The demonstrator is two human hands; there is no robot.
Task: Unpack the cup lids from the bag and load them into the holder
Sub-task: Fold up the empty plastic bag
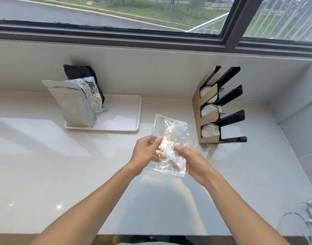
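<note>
A clear, crinkled plastic bag point(171, 133) is held above the pale counter, near its middle. My left hand point(144, 152) pinches the bag's left side. My right hand point(194, 160) grips its lower right part. The bag looks flat and I see no lids inside it. To the right stands the holder point(211, 119), a cardboard and black tiered rack with three slots. White cup lids point(210, 130) sit in each slot, stacked on edge.
A white tray point(127, 114) at the back left carries a silver foil pouch point(73, 103) and a black and foil pouch point(91, 85). White cables point(309, 218) lie at the right edge. The window sill runs along the back wall.
</note>
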